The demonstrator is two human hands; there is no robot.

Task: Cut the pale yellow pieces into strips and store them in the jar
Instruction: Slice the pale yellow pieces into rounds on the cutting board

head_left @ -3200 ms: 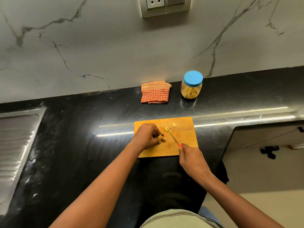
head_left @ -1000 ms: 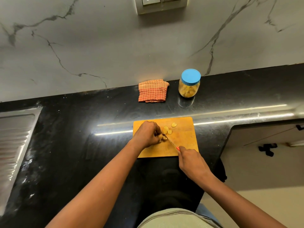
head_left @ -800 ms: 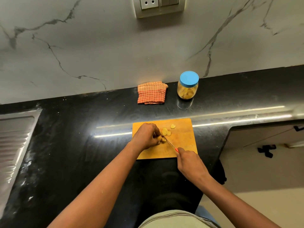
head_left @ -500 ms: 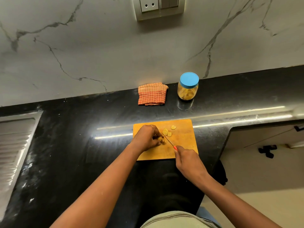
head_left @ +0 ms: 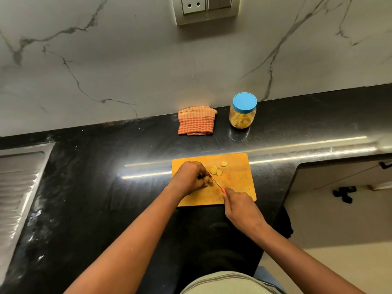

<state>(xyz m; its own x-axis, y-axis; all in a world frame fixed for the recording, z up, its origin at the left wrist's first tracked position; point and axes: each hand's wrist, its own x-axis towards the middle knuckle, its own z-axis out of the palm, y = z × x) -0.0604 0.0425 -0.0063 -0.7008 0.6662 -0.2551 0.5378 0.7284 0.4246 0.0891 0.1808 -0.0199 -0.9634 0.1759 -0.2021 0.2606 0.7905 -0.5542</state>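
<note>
On the cutting board (head_left: 235, 187), the left hand (head_left: 188, 177) pinches 1 pale yellow piece (head_left: 209, 179) while the right hand (head_left: 238, 203) grips the knife (head_left: 216, 183); thin strokes beside tucked knuckles would suit.

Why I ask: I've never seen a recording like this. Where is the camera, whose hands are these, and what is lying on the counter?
No machine here: a person wears one camera on the head, looking down at their own hands. The left hand holds down a pale yellow piece on the wooden cutting board. The right hand grips a small knife with a red handle, its blade at that piece. A few cut slices lie loose on the board just beyond. At the back of the black counter stand a jar, blue lid on, yellowish pieces inside, and a folded checked cloth to its left. A metal drainboard shows at far left.
</note>
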